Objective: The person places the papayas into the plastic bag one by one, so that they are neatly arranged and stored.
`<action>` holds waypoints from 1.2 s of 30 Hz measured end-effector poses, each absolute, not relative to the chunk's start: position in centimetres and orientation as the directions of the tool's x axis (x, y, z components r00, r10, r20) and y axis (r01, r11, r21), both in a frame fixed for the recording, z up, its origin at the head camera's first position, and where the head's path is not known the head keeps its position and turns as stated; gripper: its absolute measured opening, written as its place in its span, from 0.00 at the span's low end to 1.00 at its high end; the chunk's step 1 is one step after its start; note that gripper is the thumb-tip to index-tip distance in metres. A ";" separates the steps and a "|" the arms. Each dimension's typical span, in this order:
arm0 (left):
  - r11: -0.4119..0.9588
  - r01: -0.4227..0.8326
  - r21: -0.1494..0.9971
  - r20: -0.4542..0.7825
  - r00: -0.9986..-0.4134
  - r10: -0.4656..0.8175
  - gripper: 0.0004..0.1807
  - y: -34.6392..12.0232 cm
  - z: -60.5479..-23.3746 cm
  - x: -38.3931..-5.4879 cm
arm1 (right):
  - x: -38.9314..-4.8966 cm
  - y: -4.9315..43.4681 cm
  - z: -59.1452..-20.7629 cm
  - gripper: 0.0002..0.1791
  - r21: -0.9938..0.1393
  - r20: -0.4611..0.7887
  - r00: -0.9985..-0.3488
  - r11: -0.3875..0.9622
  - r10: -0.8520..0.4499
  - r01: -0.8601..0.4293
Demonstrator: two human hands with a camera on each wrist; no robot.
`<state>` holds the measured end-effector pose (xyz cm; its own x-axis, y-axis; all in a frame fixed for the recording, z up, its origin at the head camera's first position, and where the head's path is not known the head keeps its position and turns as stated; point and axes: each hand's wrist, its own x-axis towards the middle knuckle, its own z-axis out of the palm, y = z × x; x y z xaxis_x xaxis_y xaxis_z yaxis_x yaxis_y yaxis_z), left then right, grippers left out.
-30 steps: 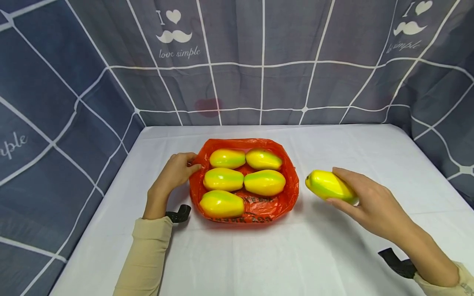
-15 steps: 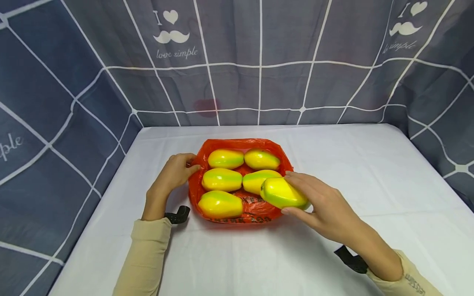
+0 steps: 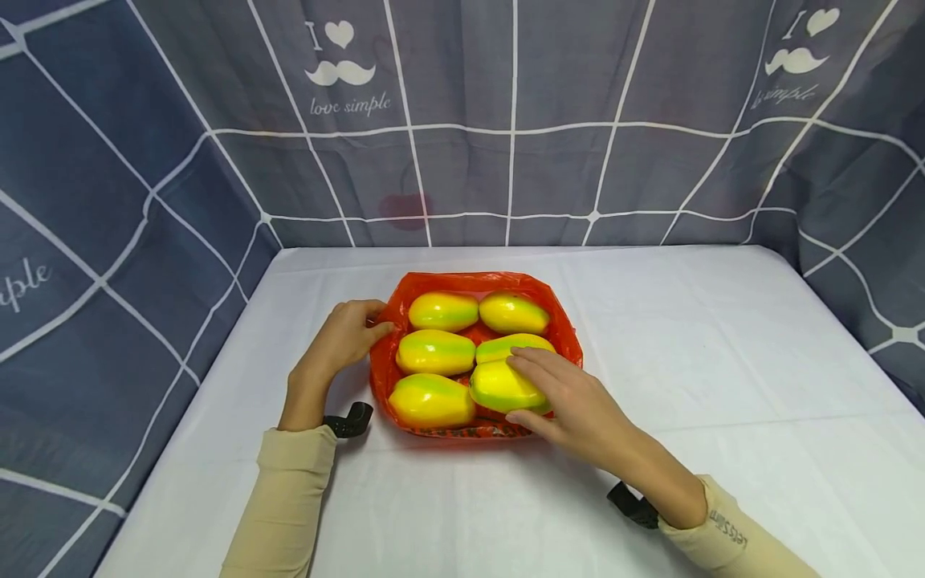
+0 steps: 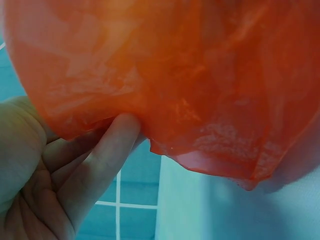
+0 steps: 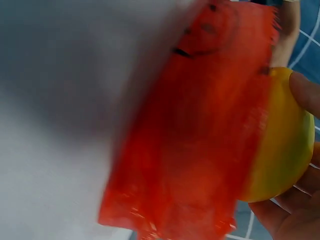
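Note:
A red plastic bag stands with its mouth spread wide on the white cloth. Inside it lie several yellow-green papayas in rows of two. My left hand pinches the bag's left rim; the left wrist view shows the thumb against the red plastic. Over the bag's near right corner, my right hand holds another papaya between thumb and fingers. That papaya overlaps the one behind it in the head view. In the right wrist view, the bag's wall partly hides the held papaya.
The white tablecloth spreads around the bag. Dark grey curtains with white grid lines hang behind the table and along its sides. Each wrist wears a black strap mount, such as the right one.
My right hand has carried the papaya leftward from beside the bag to over its near right corner, and lower. My left hand has stayed on the bag's rim.

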<state>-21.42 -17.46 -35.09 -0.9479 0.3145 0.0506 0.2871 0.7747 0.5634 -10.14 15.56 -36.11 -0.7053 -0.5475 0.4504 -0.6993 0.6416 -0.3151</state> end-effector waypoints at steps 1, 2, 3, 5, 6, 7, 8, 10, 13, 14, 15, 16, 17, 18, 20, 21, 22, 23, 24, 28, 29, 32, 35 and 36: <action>0.774 0.288 0.563 0.052 -0.948 0.315 0.14 -17.4 -35.0 -21.4 | -10.1 15.5 -36.3 0.37 -0.316 0.444 -0.712 0.648 -0.544 -0.693; 0.773 0.289 0.565 0.052 -0.947 0.316 0.14 -17.4 -35.0 -21.4 | -10.1 15.5 -36.5 0.37 -0.317 0.441 -0.717 0.653 -0.540 -0.687; 0.772 0.290 0.566 0.052 -0.947 0.317 0.14 -17.4 -34.9 -21.4 | -10.0 15.5 -36.8 0.37 -0.316 0.438 -0.722 0.660 -0.535 -0.681; 0.769 0.289 0.570 0.051 -0.947 0.318 0.14 -17.3 -34.9 -21.4 | -9.9 15.6 -37.2 0.37 -0.318 0.431 -0.733 0.672 -0.526 -0.669; 0.768 0.289 0.571 0.051 -0.947 0.318 0.14 -17.3 -34.8 -21.4 | -9.8 15.6 -37.3 0.36 -0.318 0.428 -0.738 0.678 -0.521 -0.663; 0.766 0.289 0.574 0.051 -0.947 0.318 0.14 -17.3 -34.8 -21.4 | -9.8 15.7 -37.5 0.36 -0.318 0.424 -0.744 0.684 -0.517 -0.657; 0.765 0.289 0.575 0.052 -0.946 0.319 0.14 -17.3 -34.8 -21.4 | -9.7 15.8 -37.6 0.35 -0.315 0.420 -0.747 0.690 -0.514 -0.652; 0.764 0.291 0.576 0.053 -0.946 0.320 0.13 -17.3 -34.8 -21.4 | -9.7 15.9 -37.8 0.35 -0.310 0.412 -0.753 0.698 -0.513 -0.646; 0.766 0.299 0.569 0.059 -0.944 0.325 0.12 -17.3 -34.8 -21.5 | -9.6 16.0 -37.9 0.34 -0.292 0.403 -0.753 0.707 -0.520 -0.644; 0.768 0.301 0.566 0.059 -0.943 0.326 0.11 -17.3 -34.9 -21.5 | -9.7 16.0 -38.0 0.34 -0.283 0.400 -0.752 0.709 -0.525 -0.646; 0.769 0.302 0.564 0.060 -0.943 0.327 0.11 -17.3 -34.9 -21.5 | -9.7 16.0 -38.0 0.34 -0.273 0.397 -0.751 0.713 -0.527 -0.645; 0.770 0.302 0.563 0.058 -0.943 0.327 0.12 -17.3 -34.9 -21.5 | -9.7 16.0 -38.0 0.34 -0.263 0.395 -0.750 0.716 -0.531 -0.646; 0.770 0.302 0.561 0.059 -0.943 0.327 0.12 -17.3 -34.9 -21.5 | -9.7 16.0 -38.0 0.34 -0.252 0.392 -0.748 0.719 -0.536 -0.647; 0.770 0.302 0.562 0.058 -0.943 0.327 0.12 -17.3 -34.9 -21.5 | -9.7 15.9 -38.0 0.34 -0.244 0.385 -0.749 0.724 -0.539 -0.646; 0.771 0.300 0.562 0.057 -0.944 0.326 0.12 -17.3 -34.9 -21.5 | -9.7 15.9 -38.0 0.34 -0.231 0.371 -0.756 0.734 -0.540 -0.638; 0.771 0.299 0.562 0.056 -0.944 0.325 0.12 -17.3 -34.9 -21.5 | -9.7 15.8 -38.0 0.34 -0.227 0.364 -0.759 0.739 -0.539 -0.634; 0.772 0.296 0.563 0.054 -0.945 0.323 0.13 -17.3 -34.9 -21.4 | -9.7 15.8 -38.0 0.34 -0.223 0.355 -0.764 0.744 -0.539 -0.630; 0.773 0.292 0.564 0.051 -0.946 0.320 0.13 -17.4 -34.9 -21.4 | -9.7 15.7 -38.1 0.33 -0.219 0.344 -0.770 0.751 -0.538 -0.623; 0.774 0.288 0.565 0.048 -0.947 0.317 0.14 -17.4 -34.8 -21.3 | -9.7 15.7 -38.1 0.33 -0.217 0.334 -0.775 0.757 -0.536 -0.617; 0.774 0.278 0.568 0.040 -0.950 0.311 0.16 -17.5 -34.8 -21.2 | -9.7 15.4 -38.1 0.33 -0.197 0.311 -0.787 0.774 -0.532 -0.601; 0.774 0.279 0.568 0.041 -0.949 0.312 0.16 -17.5 -34.8 -21.2 | -9.7 15.4 -38.1 0.33 -0.193 0.308 -0.790 0.779 -0.530 -0.597; 0.772 0.285 0.568 0.045 -0.947 0.317 0.16 -17.5 -34.8 -21.2 | -9.7 15.2 -38.1 0.33 -0.182 0.303 -0.798 0.791 -0.521 -0.585; 0.774 0.277 0.570 0.037 -0.949 0.313 0.16 -17.5 -34.9 -21.2 | -9.7 15.1 -38.0 0.33 -0.172 0.301 -0.801 0.796 -0.518 -0.580; 0.775 0.274 0.570 0.033 -0.950 0.311 0.17 -17.5 -34.9 -21.2 | -9.7 15.1 -38.0 0.33 -0.168 0.301 -0.800 0.797 -0.519 -0.581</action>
<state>-21.24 -17.50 -34.87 -0.9497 0.3114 0.0334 0.2741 0.7747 0.5698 -9.72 15.07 -38.03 -0.7998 -0.5191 0.3014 -0.5805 0.7966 -0.1684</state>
